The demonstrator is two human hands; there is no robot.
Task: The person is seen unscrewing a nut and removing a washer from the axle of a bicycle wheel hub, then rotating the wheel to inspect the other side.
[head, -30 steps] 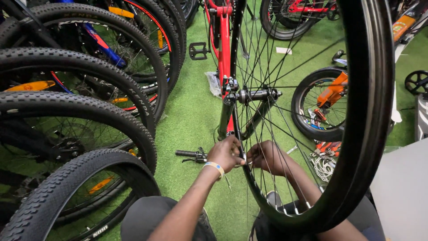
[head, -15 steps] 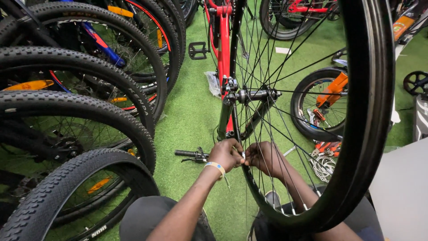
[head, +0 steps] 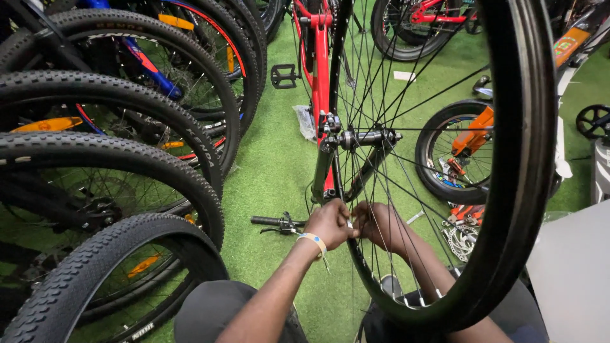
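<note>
Left hand and right hand each pinch the wheel at its rim, grips closed; hub above them.

At your nine o'clock stands a row of knobby black bike tyres, packed close, with a blue frame tube and an orange reflector showing between them. On the green artificial turf, a black pedal sits at eleven o'clock and a black handlebar grip with brake lever at the centre. At three o'clock you see a small wheel with an orange frame, and below it a brake disc rotor.
</note>
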